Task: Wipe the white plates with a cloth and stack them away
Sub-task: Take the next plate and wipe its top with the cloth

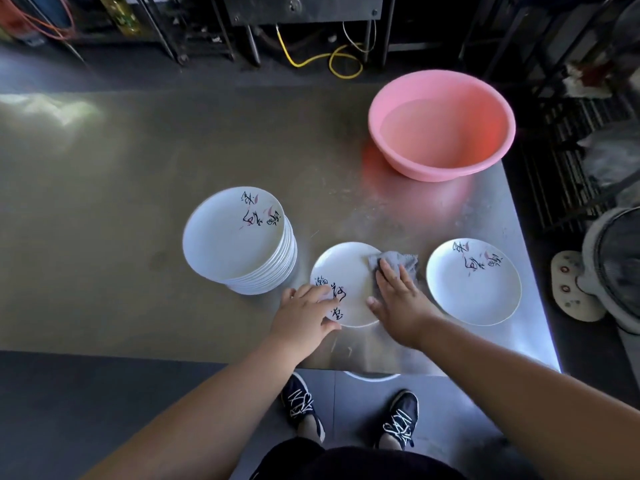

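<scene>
A white plate [341, 271] lies flat near the front edge of a steel surface [138, 202], between a tall stack of matching plates [228, 237] on its left and a single plate [467, 289] on its right; a grey cloth [398, 259] covers its far right rim; the right hand [398, 299] presses flat on the cloth, fingers straight and spread, gripping nothing; the left hand [304, 311] steadies the plate at its near left edge, fingers lightly bent on top and thumb along the rim, pressing rather than clasping; the plate looks glazed, stiff and breakable, probably slick where damp, and likely to slide on bare metal unless held down; the rim is the natural place to take hold, thumb above and fingers beneath, and it should be lowered gently onto the stack, which leans slightly; the cloth is soft and limp and bunches under the palm; each plate carries black brush-style characters with small pink strokes, upside down on the two outer plates from this view; the characters cannot be read, and no brand shows; a pink basin [441, 126] stands at the far right corner of the surface.
</scene>
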Action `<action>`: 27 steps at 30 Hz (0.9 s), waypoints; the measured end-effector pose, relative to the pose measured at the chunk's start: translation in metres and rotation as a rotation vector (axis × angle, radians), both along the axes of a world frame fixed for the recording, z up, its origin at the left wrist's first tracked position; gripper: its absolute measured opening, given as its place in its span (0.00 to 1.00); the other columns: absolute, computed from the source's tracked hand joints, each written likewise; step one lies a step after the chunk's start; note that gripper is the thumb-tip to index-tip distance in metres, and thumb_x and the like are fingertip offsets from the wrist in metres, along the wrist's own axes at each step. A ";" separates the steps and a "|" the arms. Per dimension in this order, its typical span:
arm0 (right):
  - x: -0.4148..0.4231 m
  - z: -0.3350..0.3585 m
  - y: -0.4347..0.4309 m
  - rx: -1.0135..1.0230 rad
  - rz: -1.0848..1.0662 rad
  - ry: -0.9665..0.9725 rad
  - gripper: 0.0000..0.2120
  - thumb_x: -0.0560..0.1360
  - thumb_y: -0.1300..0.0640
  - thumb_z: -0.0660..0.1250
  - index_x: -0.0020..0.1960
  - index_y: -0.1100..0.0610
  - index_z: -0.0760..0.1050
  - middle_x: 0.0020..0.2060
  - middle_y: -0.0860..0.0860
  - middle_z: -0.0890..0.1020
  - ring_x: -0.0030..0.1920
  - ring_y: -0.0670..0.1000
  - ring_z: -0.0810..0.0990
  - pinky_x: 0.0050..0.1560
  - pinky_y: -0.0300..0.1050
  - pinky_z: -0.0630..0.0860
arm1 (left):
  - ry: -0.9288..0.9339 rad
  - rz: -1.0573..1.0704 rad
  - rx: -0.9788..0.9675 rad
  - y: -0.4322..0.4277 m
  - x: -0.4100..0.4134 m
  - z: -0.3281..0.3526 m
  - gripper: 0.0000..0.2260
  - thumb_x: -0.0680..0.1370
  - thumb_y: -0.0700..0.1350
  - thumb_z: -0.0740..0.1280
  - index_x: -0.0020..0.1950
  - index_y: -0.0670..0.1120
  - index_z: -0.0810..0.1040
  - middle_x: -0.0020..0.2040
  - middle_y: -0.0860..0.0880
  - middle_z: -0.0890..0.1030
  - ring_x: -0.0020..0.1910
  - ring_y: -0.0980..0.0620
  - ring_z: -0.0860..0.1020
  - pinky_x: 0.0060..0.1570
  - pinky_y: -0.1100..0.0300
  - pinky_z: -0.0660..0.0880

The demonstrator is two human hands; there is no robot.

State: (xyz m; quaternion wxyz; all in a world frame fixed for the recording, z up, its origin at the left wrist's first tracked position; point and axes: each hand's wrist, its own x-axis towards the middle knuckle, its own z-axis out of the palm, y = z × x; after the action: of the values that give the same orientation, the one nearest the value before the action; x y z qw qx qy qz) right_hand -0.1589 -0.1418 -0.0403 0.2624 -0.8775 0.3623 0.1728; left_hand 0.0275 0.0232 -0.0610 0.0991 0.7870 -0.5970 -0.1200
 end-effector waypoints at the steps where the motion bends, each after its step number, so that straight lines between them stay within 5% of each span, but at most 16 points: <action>1: -0.003 -0.001 0.021 -0.011 -0.034 0.017 0.45 0.79 0.29 0.40 0.86 0.56 0.44 0.84 0.48 0.38 0.83 0.57 0.34 0.84 0.56 0.43 | 0.028 0.020 -0.009 -0.001 -0.003 -0.001 0.19 0.67 0.60 0.81 0.56 0.60 0.86 0.63 0.58 0.81 0.63 0.52 0.75 0.56 0.50 0.67; 6: -0.015 0.003 0.078 0.024 -0.093 0.088 0.51 0.73 0.25 0.30 0.85 0.56 0.39 0.84 0.50 0.35 0.83 0.62 0.34 0.83 0.58 0.40 | 0.056 0.023 -0.052 0.004 -0.011 -0.005 0.19 0.67 0.57 0.82 0.57 0.60 0.85 0.62 0.58 0.81 0.60 0.51 0.76 0.54 0.49 0.71; 11: -0.005 -0.006 0.016 -0.025 -0.071 0.036 0.44 0.77 0.29 0.39 0.86 0.52 0.43 0.83 0.41 0.35 0.84 0.57 0.36 0.81 0.64 0.52 | 0.042 0.053 -0.052 0.006 -0.018 -0.006 0.17 0.70 0.55 0.80 0.58 0.63 0.84 0.58 0.60 0.81 0.55 0.50 0.78 0.50 0.49 0.72; 15: -0.023 -0.002 0.067 -0.008 0.057 0.062 0.53 0.71 0.23 0.30 0.84 0.57 0.34 0.81 0.49 0.27 0.81 0.59 0.28 0.83 0.55 0.41 | 0.060 0.062 -0.043 0.001 -0.032 -0.001 0.16 0.69 0.61 0.77 0.56 0.60 0.85 0.51 0.58 0.79 0.52 0.49 0.78 0.52 0.50 0.66; 17: -0.032 0.001 0.075 0.034 0.067 0.061 0.56 0.67 0.20 0.25 0.84 0.55 0.32 0.81 0.47 0.27 0.81 0.57 0.27 0.82 0.53 0.40 | 0.010 -0.006 0.005 -0.002 -0.032 0.002 0.22 0.69 0.66 0.73 0.59 0.59 0.83 0.58 0.58 0.78 0.59 0.49 0.76 0.56 0.51 0.62; 21: -0.021 -0.001 0.025 -0.083 0.056 0.025 0.57 0.67 0.21 0.26 0.86 0.54 0.44 0.84 0.45 0.37 0.83 0.57 0.32 0.82 0.55 0.38 | -0.022 -0.053 0.128 -0.005 0.002 0.014 0.29 0.74 0.69 0.68 0.73 0.61 0.75 0.79 0.59 0.66 0.77 0.55 0.63 0.67 0.49 0.54; 27: -0.010 0.002 0.071 -0.023 -0.038 0.047 0.52 0.70 0.27 0.29 0.85 0.59 0.37 0.83 0.53 0.32 0.82 0.62 0.32 0.83 0.58 0.38 | -0.003 -0.056 0.142 -0.005 0.007 0.016 0.23 0.79 0.62 0.69 0.74 0.61 0.76 0.80 0.60 0.66 0.78 0.58 0.63 0.66 0.51 0.54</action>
State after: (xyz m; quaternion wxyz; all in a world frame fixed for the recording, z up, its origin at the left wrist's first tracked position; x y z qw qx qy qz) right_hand -0.1694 -0.0707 -0.0387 0.2470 -0.8691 0.3868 0.1843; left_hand 0.0349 0.0184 -0.0445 0.0387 0.7752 -0.6089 -0.1636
